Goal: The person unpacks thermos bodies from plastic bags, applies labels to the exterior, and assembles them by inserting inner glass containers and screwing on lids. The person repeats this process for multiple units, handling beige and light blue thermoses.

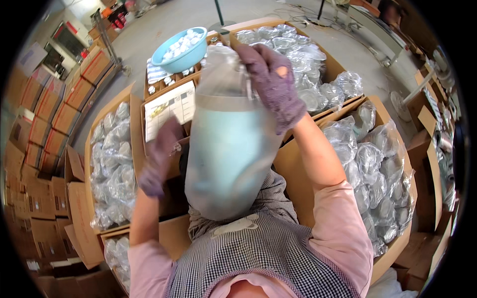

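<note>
My right hand (274, 84), in a purple work glove, is closed on the gathered top of a clear plastic bag (221, 74) and holds it up before my lap. Inside the bag is a large, pale blue, rounded vessel (228, 144); its exact kind is blurred by the plastic. My left hand (161, 156), gloved alike, is apart from the bag on its left side. Motion smears its fingers, so their position is unclear. Below the bag is my checked apron (238, 253).
Open cartons of plastic-wrapped clear ware (117, 164) stand to the left, to the right (372, 179) and ahead (303, 59). A blue basin (181, 54) of white pieces rests on a divided carton, near a paper sheet (169, 109). Stacked boxes (64, 116) line the far left.
</note>
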`<state>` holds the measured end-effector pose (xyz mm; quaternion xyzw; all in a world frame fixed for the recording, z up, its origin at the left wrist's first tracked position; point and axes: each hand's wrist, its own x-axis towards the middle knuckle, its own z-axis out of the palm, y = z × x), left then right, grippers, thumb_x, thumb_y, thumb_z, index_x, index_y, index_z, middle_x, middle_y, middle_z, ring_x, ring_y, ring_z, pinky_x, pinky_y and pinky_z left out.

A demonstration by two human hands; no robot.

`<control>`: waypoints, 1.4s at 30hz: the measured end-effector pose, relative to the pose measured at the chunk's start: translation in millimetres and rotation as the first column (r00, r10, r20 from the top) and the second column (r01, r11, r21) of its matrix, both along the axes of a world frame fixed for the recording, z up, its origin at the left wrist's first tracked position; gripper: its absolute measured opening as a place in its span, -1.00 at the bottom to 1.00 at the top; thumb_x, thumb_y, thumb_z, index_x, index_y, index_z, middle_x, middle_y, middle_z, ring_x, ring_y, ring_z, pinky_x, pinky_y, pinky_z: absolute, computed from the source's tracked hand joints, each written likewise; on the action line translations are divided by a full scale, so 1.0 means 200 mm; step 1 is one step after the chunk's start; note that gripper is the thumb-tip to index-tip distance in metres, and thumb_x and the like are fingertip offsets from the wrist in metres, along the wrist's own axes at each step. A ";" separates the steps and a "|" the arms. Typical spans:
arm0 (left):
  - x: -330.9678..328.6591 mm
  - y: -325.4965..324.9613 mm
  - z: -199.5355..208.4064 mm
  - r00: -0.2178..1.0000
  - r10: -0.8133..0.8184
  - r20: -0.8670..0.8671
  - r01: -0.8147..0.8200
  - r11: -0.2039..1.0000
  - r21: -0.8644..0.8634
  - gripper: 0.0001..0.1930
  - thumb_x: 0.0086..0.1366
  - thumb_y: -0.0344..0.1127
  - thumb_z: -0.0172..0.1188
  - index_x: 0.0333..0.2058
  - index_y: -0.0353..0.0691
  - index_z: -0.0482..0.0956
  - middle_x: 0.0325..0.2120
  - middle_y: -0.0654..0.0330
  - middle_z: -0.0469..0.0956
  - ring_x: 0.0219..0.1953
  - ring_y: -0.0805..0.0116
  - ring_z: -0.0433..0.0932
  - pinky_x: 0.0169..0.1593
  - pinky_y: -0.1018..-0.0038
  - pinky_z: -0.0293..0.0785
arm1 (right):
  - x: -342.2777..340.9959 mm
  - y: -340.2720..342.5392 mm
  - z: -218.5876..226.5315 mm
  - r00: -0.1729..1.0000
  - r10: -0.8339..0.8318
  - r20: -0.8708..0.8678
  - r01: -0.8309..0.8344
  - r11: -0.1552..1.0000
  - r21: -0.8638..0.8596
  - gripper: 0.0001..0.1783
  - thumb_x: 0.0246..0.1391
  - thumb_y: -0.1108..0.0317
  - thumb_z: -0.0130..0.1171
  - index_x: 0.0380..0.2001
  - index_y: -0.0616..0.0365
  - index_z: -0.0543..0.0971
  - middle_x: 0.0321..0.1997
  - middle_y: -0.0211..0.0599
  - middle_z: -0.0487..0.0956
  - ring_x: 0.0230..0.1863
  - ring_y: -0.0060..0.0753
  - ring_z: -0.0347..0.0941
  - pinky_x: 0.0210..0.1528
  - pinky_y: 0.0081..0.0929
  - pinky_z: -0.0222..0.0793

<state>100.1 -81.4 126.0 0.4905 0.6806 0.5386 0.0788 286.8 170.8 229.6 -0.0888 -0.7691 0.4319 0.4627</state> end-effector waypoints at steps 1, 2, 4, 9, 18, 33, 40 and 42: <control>0.11 -0.07 -0.14 0.997 -0.051 0.060 0.061 0.984 -0.169 -0.40 0.36 0.03 0.11 0.20 -0.29 0.34 0.09 0.06 0.44 0.19 0.21 0.36 0.25 0.32 0.27 | 0.02 0.05 0.00 0.998 -0.018 0.065 0.028 0.988 -0.154 -0.58 0.25 0.08 0.14 -0.14 0.26 0.63 -0.36 -0.41 0.55 -0.30 -0.62 0.39 -0.20 -0.55 0.36; 0.22 -0.12 -0.26 0.986 -0.098 0.136 0.137 0.938 -0.318 -0.30 0.31 -0.02 0.22 0.28 -0.31 0.26 0.18 0.02 0.39 0.30 0.15 0.28 0.34 0.31 0.18 | 0.05 0.09 -0.01 0.989 -0.033 0.143 0.074 0.953 -0.292 -0.55 0.25 0.06 0.14 -0.12 0.29 0.63 -0.33 -0.39 0.57 -0.28 -0.61 0.40 -0.16 -0.55 0.36; 0.40 -0.14 -0.34 0.866 0.073 0.494 0.143 0.912 -0.385 -0.50 0.32 -0.18 0.21 0.14 -0.35 0.42 -0.03 0.11 0.54 0.03 0.29 0.47 0.12 0.37 0.38 | 0.10 0.18 -0.13 0.999 0.016 0.052 0.015 0.843 -0.538 -0.53 0.25 0.08 0.12 -0.03 0.29 0.61 -0.20 -0.26 0.62 -0.15 -0.52 0.46 0.03 -0.54 0.35; 0.53 0.01 -0.23 0.741 0.268 0.616 -0.117 0.954 -0.275 -0.75 0.26 -0.30 0.28 -0.15 -0.32 0.59 -0.31 0.27 0.62 -0.34 0.52 0.53 -0.25 0.56 0.48 | 0.24 0.24 -0.15 0.966 -0.221 -0.136 0.114 0.832 -0.543 -0.48 0.27 0.08 0.09 0.04 0.36 0.55 -0.13 -0.19 0.63 -0.04 -0.40 0.49 0.12 -0.47 0.35; 0.29 1.04 0.43 0.899 0.100 -0.427 -0.244 0.923 -0.296 -0.54 -0.01 -0.14 0.53 -0.21 -0.34 0.65 -0.33 0.02 0.67 -0.32 0.19 0.63 -0.12 0.39 0.55 | 0.63 0.93 -0.78 0.520 -0.847 -0.113 0.831 0.470 0.298 -0.42 0.12 0.51 0.16 0.25 0.17 0.38 -0.17 -0.16 0.53 -0.28 -0.29 0.49 -0.23 -0.38 0.46; 0.89 3.37 -0.14 -0.259 -0.346 -0.902 0.349 0.837 -0.421 -0.90 0.11 -0.26 0.19 -0.44 -0.04 0.68 -0.41 0.30 0.63 -0.27 0.33 0.62 -0.25 0.38 0.55 | 0.56 2.39 -1.71 0.203 -0.521 0.829 0.333 0.833 0.442 -0.50 0.23 0.25 -0.08 0.23 0.03 0.41 0.31 -0.02 0.39 0.33 -0.03 0.28 0.34 -0.22 0.20; 0.76 3.57 -0.89 -0.517 -0.487 -0.704 0.071 0.795 -0.602 -0.84 0.12 -0.20 0.20 -0.39 -0.05 0.71 -0.33 0.28 0.64 -0.21 0.25 0.57 -0.30 0.40 0.52 | 0.29 2.24 -1.53 0.296 -0.153 0.943 0.206 0.974 0.093 -0.38 0.18 0.10 -0.08 0.29 0.06 0.37 0.34 -0.03 0.37 0.34 -0.01 0.26 0.37 -0.23 0.12; 0.94 3.54 -0.89 -0.304 -0.569 -0.765 0.128 0.771 -0.624 -0.82 0.08 -0.15 0.27 -0.36 -0.01 0.73 -0.29 0.36 0.65 -0.19 0.30 0.57 -0.18 0.42 0.49 | 0.43 2.30 -1.62 0.208 -0.143 0.968 0.239 0.967 0.092 -0.37 0.17 0.08 -0.06 0.29 0.07 0.37 0.35 -0.04 0.36 0.34 -0.01 0.26 0.37 -0.23 0.13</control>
